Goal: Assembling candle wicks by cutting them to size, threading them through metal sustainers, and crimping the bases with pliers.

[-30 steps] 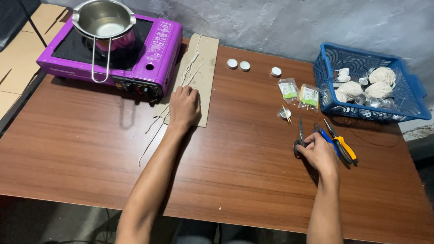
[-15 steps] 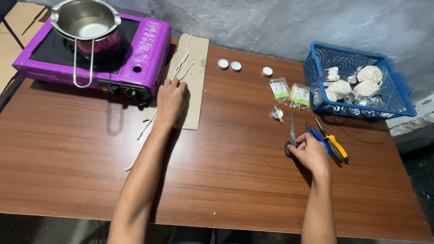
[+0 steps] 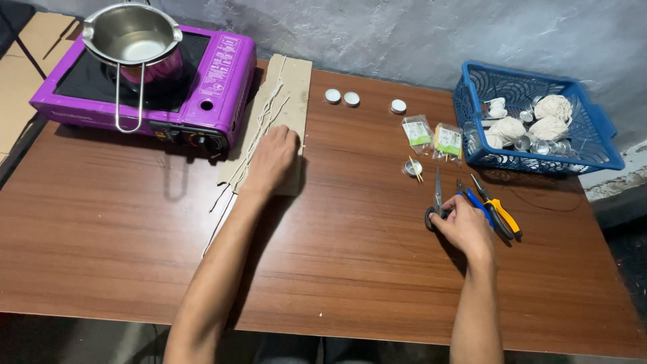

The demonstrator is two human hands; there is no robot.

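My left hand [image 3: 271,160] lies palm down on a strip of brown cardboard [image 3: 293,84], pressing on several long pale wicks [image 3: 264,114] that trail off its near end onto the wooden table [image 3: 114,236]. My right hand [image 3: 461,226] rests on the table with its fingers curled around the black handles of a pair of scissors [image 3: 437,195], whose blades point away from me. Beside that hand lie blue-handled pliers [image 3: 474,200] and yellow-handled pliers [image 3: 502,214].
A purple portable stove [image 3: 216,81] with a steel pot [image 3: 133,37] stands at the back left. Three small white cups [image 3: 350,99], two small packets [image 3: 431,137] and a metal cup with sticks [image 3: 412,168] lie mid-table. A blue basket [image 3: 593,152] holds string balls at the right.
The view has shifted slightly. My left hand has stayed on the cardboard and wicks; my right hand has stayed at the scissors' handles.
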